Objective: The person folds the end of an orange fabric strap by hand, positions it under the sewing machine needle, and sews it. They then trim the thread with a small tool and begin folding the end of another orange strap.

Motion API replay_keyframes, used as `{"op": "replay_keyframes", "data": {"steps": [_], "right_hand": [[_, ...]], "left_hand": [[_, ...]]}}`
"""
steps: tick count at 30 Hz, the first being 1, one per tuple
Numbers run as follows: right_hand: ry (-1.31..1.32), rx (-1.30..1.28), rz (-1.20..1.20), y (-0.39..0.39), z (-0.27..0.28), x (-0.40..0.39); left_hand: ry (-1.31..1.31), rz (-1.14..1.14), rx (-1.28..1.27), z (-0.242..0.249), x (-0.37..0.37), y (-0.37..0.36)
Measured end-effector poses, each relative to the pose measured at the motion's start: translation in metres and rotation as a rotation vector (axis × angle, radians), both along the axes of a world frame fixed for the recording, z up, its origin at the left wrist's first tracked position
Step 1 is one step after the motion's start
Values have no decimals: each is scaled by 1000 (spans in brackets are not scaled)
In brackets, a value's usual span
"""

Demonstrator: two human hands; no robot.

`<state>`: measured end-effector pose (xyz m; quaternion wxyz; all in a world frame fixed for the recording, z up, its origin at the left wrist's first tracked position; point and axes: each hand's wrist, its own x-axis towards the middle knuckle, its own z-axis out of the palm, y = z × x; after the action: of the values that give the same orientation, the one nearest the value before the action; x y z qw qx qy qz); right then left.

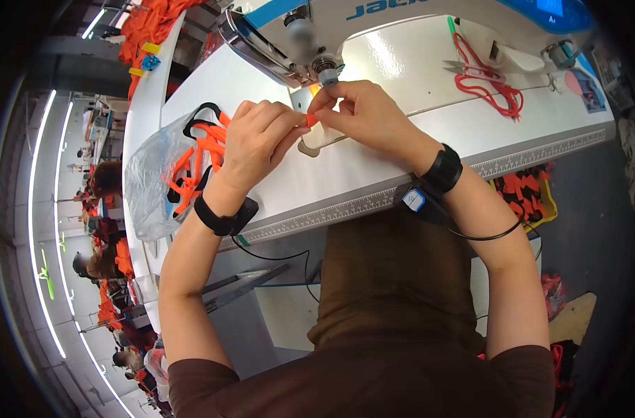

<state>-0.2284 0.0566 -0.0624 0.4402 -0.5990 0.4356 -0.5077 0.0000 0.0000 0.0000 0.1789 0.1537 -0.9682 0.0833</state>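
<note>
We find passage over worktop (300,184) just inside ruler edge (317,217); sewing machine (408,19) blocks far side, plastic bag (147,184) blocks left, scissors (481,72) lie at right.

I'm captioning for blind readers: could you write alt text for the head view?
A person's left hand and right hand hold a small orange piece at a sewing machine. Orange and black strips and a clear plastic bag lie left, red-handled scissors right.

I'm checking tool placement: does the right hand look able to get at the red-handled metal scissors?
Probably yes: only bare white work surface shows between the right hand and the scissors. Its fingers would likely have to release the small orange fabric piece first.
</note>
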Motion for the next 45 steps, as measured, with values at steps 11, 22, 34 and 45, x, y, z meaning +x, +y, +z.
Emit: {"op": "replay_keyframes", "data": {"steps": [11,22,34,45], "right_hand": [[23,-40,-6,0,-2,2],[53,-64,0,1,-1,1],[64,-22,-3,1,1,1],[99,-58,-24,0,-2,3]], "left_hand": [[116,10,9,-4,-2,3],[118,21,93,-4,-5,9],[308,278,520,3,-5,15],[160,423,585,18,-16,11]]}}
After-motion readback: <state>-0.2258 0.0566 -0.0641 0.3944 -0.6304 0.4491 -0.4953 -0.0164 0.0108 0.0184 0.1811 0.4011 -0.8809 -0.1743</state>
